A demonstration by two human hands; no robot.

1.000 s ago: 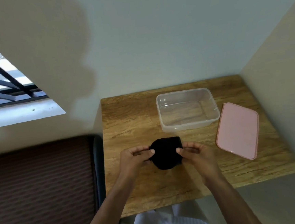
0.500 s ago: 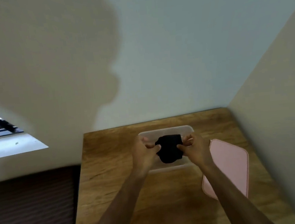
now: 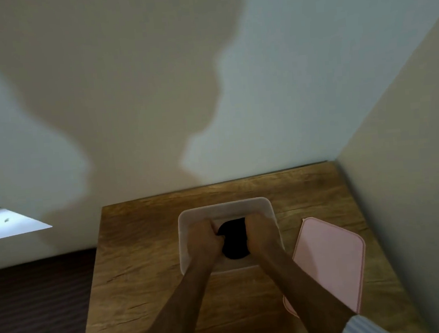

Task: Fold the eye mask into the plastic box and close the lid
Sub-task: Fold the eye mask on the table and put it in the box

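The folded black eye mask (image 3: 234, 240) sits low inside the clear plastic box (image 3: 224, 207) on the wooden table. My left hand (image 3: 205, 240) grips the mask's left side and my right hand (image 3: 261, 234) grips its right side, both reaching down into the box. The fingertips are hidden behind the mask and knuckles. The pink lid (image 3: 330, 260) lies flat on the table just right of the box, apart from it.
The wooden table (image 3: 141, 253) stands in a corner, with a pale wall behind and another wall (image 3: 413, 176) close on the right. A dark ribbed surface (image 3: 34, 302) lies left of the table. A window sill (image 3: 8, 224) shows at far left.
Both hands carried the folded mask from the table's near side forward over the box, then lowered it inside. The head camera tilted up and moved closer.
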